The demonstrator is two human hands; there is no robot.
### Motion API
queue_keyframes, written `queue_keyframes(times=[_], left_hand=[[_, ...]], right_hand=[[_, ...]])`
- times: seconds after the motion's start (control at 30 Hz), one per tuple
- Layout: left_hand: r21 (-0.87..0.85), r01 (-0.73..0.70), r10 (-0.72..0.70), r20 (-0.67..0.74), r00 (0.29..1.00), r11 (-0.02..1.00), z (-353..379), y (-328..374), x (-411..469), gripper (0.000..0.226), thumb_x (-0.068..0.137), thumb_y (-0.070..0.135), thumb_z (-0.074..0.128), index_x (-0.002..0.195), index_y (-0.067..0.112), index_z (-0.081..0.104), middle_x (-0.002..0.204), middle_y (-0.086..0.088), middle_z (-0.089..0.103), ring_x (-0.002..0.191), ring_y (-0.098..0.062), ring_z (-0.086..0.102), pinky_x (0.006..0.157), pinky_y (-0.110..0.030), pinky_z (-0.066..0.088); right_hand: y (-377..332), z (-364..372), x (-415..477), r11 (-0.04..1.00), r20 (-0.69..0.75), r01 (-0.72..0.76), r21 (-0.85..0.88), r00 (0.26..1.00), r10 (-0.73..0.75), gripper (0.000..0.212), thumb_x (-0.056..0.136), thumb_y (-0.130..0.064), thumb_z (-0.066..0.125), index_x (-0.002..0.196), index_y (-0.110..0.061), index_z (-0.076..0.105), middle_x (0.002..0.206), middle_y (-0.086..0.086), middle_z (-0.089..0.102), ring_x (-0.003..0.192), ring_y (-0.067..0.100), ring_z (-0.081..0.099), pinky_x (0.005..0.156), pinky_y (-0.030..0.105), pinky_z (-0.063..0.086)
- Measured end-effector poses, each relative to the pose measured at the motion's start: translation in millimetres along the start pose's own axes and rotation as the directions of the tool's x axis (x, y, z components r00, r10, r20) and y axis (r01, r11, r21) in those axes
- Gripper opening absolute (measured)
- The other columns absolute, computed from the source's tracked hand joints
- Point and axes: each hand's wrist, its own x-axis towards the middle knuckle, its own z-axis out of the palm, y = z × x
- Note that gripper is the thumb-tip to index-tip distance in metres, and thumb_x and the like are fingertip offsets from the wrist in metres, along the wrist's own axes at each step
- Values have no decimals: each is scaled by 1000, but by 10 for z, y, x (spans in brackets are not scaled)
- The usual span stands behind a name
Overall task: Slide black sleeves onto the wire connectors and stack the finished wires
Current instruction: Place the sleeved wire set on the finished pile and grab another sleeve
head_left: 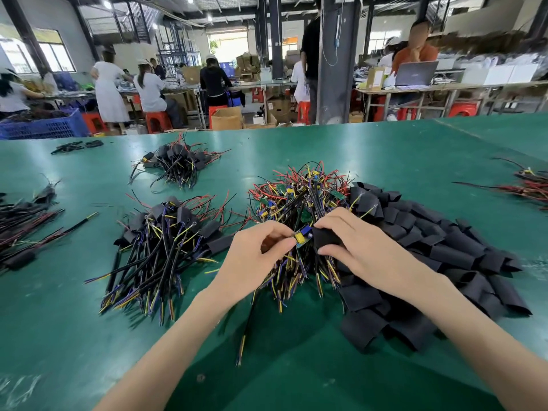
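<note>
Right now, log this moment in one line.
step: sleeving | left hand: pinches connector | right hand: holds sleeve | connector: still uncovered

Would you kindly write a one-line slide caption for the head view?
At a green table, the left hand pinches a wired connector while the right hand holds a black sleeve beside it.
</note>
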Motion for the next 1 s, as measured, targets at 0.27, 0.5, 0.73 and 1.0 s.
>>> queue_keyframes(times=[0.27, 0.5, 0.73, 1.0], left_hand=[[58, -37, 38, -7, 999, 998, -27, 0, 7, 13, 84, 9, 69, 85, 22, 68, 78, 6, 68, 67, -3, 57, 68, -13, 43], [178, -174, 178, -7, 984, 969, -56, 10, 11, 6, 84, 8, 69, 87, 11, 72, 81, 4, 63, 73, -6, 56, 70, -21, 44], [274, -290, 293, 32, 956, 917, -55, -22, 17, 8, 83, 5, 69, 90, 6, 73, 84, 4, 63, 75, -1, 52, 73, -10, 36], [246, -221, 231, -15, 973, 944, -23, -10, 14, 6, 84, 11, 69, 88, 9, 74, 78, 11, 59, 72, 5, 52, 69, -6, 33]], right_hand=[[-1, -1, -17, 998, -80, -10, 56, 997, 14, 34, 90, -27, 62, 119, -8, 58, 114, 2, 55, 99, 20, 58, 88, 34, 45], [39, 34, -9, 991, -67, 33, 132, 997, -25, 35, 87, -24, 66, 117, -7, 62, 112, 1, 58, 99, 17, 58, 88, 34, 46], [8, 38, 6, 974, -49, 31, 225, 999, -21, 33, 82, -20, 71, 111, -6, 67, 104, 3, 63, 90, 22, 61, 83, 40, 49], [-25, 108, -32, 995, -107, 46, 93, 994, -36, 35, 84, -23, 70, 115, -9, 64, 109, 1, 60, 88, 17, 60, 81, 32, 49]])
